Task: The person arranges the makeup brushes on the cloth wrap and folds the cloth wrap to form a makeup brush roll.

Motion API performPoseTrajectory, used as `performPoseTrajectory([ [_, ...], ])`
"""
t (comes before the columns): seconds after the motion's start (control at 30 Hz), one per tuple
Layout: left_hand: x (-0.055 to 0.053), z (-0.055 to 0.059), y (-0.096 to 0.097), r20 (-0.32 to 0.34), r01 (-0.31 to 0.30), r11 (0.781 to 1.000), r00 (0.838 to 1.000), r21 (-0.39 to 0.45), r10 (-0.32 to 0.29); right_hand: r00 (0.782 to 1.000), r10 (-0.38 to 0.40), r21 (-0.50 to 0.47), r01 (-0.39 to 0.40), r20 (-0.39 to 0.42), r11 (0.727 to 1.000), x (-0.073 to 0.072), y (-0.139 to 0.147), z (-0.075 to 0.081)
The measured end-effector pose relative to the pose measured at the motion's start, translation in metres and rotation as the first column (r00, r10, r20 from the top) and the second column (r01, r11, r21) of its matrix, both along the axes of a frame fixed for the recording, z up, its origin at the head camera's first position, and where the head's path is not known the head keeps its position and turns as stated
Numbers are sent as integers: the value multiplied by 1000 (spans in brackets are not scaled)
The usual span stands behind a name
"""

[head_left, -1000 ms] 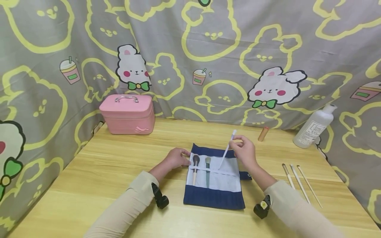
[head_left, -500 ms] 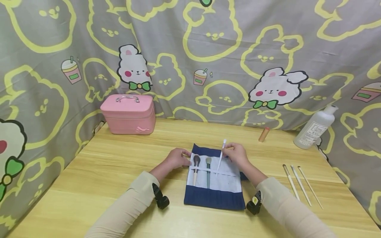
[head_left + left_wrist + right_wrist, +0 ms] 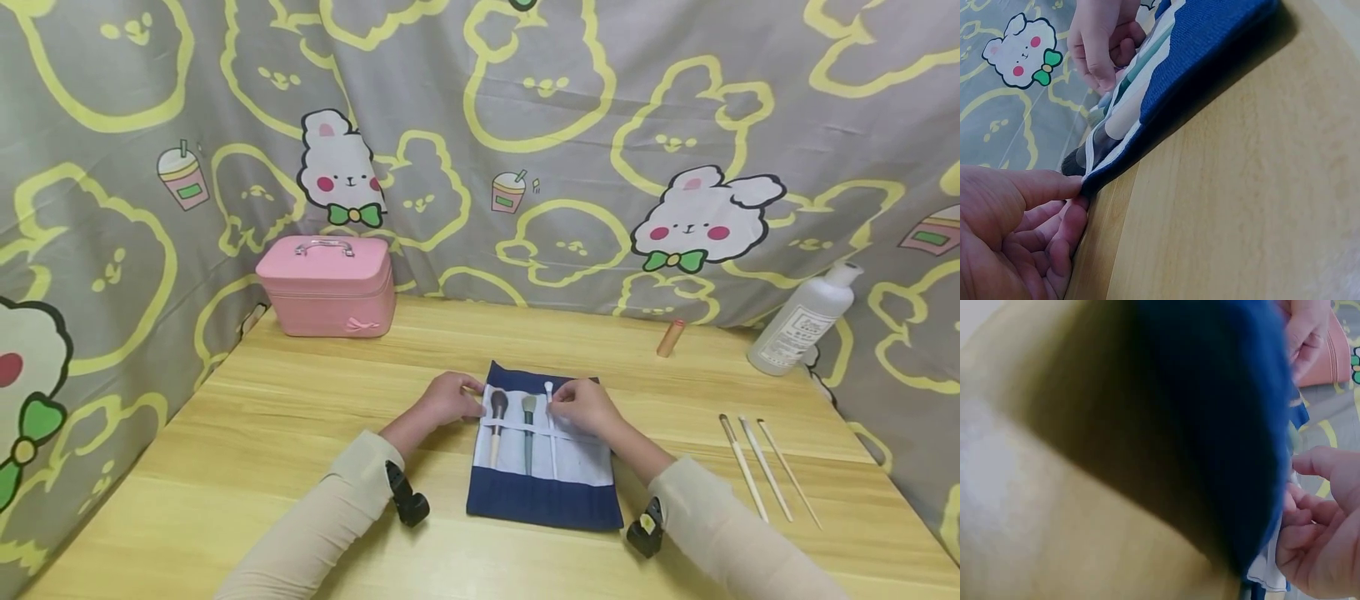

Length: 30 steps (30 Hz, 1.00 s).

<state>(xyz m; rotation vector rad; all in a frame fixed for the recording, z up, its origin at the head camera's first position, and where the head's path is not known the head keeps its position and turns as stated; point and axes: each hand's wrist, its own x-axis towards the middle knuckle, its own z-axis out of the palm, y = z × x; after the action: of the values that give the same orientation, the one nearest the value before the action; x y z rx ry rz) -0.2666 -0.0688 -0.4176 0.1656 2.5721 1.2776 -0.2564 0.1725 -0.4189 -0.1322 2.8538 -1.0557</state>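
Observation:
A navy brush roll (image 3: 543, 502) with a pale lining lies unfolded on the table. Its elastic band crosses a large dark-bristled makeup brush (image 3: 498, 405) and a green-handled makeup brush (image 3: 528, 407). Beside them a slim white makeup brush (image 3: 554, 458) lies along the lining, its handle pointing towards the navy pocket. My right hand (image 3: 587, 406) pinches this white brush just below its head. On the other side my left hand (image 3: 1016, 219) pinches the roll's left edge between thumb and fingers, near the dark brush head. The roll blocks much of the right wrist view.
Several slim brushes, one of them a pale-handled brush (image 3: 744, 467), lie to the right of the roll. A pink case (image 3: 326, 287) stands at the back left. An orange-brown tube (image 3: 671, 338) and a white bottle (image 3: 802, 325) stand at the back right, before a patterned curtain (image 3: 420, 75).
My right hand has moved left and down with the white brush, which has gone from tilted above the roll to lying along the lining. My left hand stays at the roll's edge.

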Motion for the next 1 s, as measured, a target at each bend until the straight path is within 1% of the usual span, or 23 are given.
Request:
performPoseTrajectory([
  [0.1,-1,0,1,5,-2,1000,1000,2,2,1000,0,49,0,-3,999,3,0,2],
  [0.2,-1,0,1,7,-2,1000,1000,6,2,1000,0,81,-1,12,997,5,0,4],
  [0.33,-1,0,1,5,-1,1000,1000,5,1,999,11,99,-16,45,995,6,0,9],
  [0.43,0,0,1,1,-6,1000,1000,-2,6,998,-3,106,-4,68,994,5,-1,11],
  [0.57,1,0,2,-5,-8,1000,1000,-1,8,997,-37,139,28,65,990,2,-3,11],
  [0.7,0,-1,2,1,-3,1000,1000,5,3,998,-40,158,31,54,987,1,-4,9],
  [0.77,0,-1,2,9,-7,1000,1000,5,7,998,-33,149,24,60,989,1,-3,7],
  [1.0,0,0,1,-5,-6,1000,1000,-18,5,996,12,150,-25,88,988,5,-5,7],
])
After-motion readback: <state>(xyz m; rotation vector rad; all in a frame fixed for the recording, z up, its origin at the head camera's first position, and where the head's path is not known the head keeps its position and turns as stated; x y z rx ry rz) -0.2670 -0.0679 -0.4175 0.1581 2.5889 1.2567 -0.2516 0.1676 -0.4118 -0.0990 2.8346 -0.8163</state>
